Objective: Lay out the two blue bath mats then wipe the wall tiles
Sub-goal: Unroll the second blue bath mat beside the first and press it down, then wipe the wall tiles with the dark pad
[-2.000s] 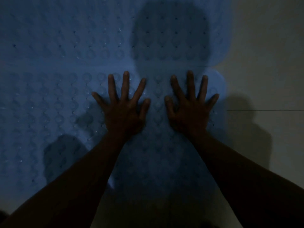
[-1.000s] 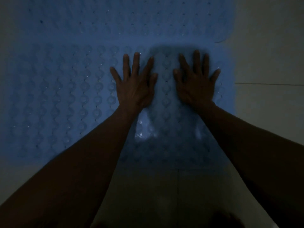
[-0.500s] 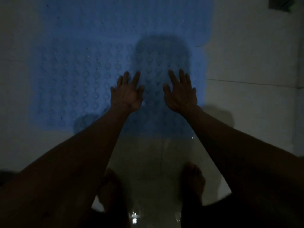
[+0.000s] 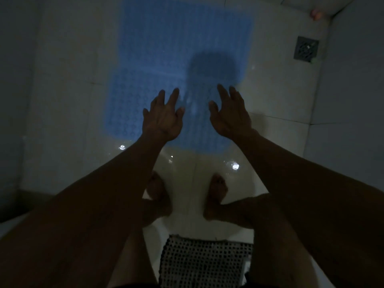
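Note:
Two blue bath mats lie flat on the pale tiled floor, edge to edge: the near mat (image 4: 128,107) in front of my feet and the far mat (image 4: 176,38) beyond it. My left hand (image 4: 164,119) and my right hand (image 4: 230,115) hover above the near mat, fingers spread, holding nothing. Both hands are raised off the mat. The room is dim and a head-shaped shadow falls across the seam between the mats.
Tiled walls rise at the left (image 4: 16,100) and right (image 4: 353,90). A square floor drain (image 4: 305,48) sits at the far right corner. A perforated dark mat (image 4: 205,265) lies behind my bare feet (image 4: 216,190). The floor shines wet.
My hands were pressed flat on the near mat; they have lifted off it. The view has pulled back and up, so my feet and the walls now show.

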The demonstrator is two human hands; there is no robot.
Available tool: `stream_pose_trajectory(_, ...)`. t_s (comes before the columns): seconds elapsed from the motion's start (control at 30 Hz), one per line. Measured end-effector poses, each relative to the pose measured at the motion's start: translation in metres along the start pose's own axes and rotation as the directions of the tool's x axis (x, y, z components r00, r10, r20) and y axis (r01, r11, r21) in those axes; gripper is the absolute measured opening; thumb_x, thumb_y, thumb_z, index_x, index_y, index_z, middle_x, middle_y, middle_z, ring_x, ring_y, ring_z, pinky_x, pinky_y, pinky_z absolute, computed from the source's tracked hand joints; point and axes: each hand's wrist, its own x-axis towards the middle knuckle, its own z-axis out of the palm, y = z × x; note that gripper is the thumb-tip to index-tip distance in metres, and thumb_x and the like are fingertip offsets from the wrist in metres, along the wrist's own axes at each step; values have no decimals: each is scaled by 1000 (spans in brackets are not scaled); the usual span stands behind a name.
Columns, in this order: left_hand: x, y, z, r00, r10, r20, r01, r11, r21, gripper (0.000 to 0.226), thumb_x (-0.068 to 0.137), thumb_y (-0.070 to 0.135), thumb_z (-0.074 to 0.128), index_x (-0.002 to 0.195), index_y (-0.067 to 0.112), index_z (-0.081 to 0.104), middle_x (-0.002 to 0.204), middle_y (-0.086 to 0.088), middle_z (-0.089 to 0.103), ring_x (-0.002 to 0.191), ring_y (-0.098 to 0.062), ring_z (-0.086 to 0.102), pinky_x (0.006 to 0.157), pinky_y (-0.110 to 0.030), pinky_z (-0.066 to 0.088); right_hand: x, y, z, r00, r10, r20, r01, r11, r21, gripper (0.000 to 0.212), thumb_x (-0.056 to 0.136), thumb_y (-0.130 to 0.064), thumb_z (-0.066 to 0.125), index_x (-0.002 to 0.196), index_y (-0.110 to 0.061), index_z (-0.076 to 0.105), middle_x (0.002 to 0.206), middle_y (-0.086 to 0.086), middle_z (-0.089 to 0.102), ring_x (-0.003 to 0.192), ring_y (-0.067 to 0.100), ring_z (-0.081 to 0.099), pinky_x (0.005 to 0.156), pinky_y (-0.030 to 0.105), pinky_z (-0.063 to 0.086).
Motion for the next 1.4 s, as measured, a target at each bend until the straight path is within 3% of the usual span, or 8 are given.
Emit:
stream_pose_trajectory(0.2,-83,67,-126,1000,-15,6,15,999,51,61,106,48,32,160,29,13,166,-13,10,150,-37,19,116,-64,20,-73,-60,-125,999,-5,-32,7,998,56,61,104,-43,43,159,-26,22,166,13,17,153,31,14,120,48,24)
stream_pose_trajectory(0.37,-126,139,-241,994,30,-101,-26,999,42,62,105,52,29,160,29,13,167,-13,10,149,-38,22,116,-64,21,-117,-105,-253,996,-46,-80,55,993,109,62,105,-45,39,160,-27,17,167,11,14,154,30,12,121,49,21)
stream_pose_trajectory(0.57,-163,248,-370,927,122,-356,-185,971,-149,61,105,48,38,159,24,22,163,-14,21,146,-35,30,115,-55,30,-151,-152,-422,935,-130,-330,172,980,99,59,103,-41,43,157,-22,26,156,13,34,143,35,32,113,50,33)
stream_pose_trajectory(0.73,-181,328,-466,855,101,-509,-340,850,-402,60,102,45,49,154,19,35,151,-18,44,133,-33,48,112,-40,37,-169,-190,-551,886,-99,-453,237,937,258,62,103,-48,43,157,-24,26,158,13,35,143,31,36,117,41,30)
stream_pose_trajectory(0.83,-190,368,-515,810,135,-570,-432,796,-425,55,101,45,50,149,18,42,143,-18,52,128,-31,54,107,-36,41,-178,-206,-611,836,-63,-545,288,895,339,58,102,-48,45,154,-23,35,152,13,44,139,29,43,113,36,33)
stream_pose_trajectory(1.2,-160,480,-556,798,342,-496,-566,708,-423,47,101,42,52,138,13,56,121,-14,67,122,-31,57,107,-38,42,-207,-164,-708,766,145,-626,185,883,431,55,103,-46,46,151,-21,40,147,12,52,138,29,45,111,31,33)
stream_pose_trajectory(1.4,-140,554,-602,731,451,-511,-678,559,-476,48,92,48,61,133,25,57,103,-6,69,108,-30,66,96,-54,53,-210,-150,-784,649,227,-726,241,843,480,58,98,-50,51,150,-26,40,150,10,48,135,33,46,109,50,45)
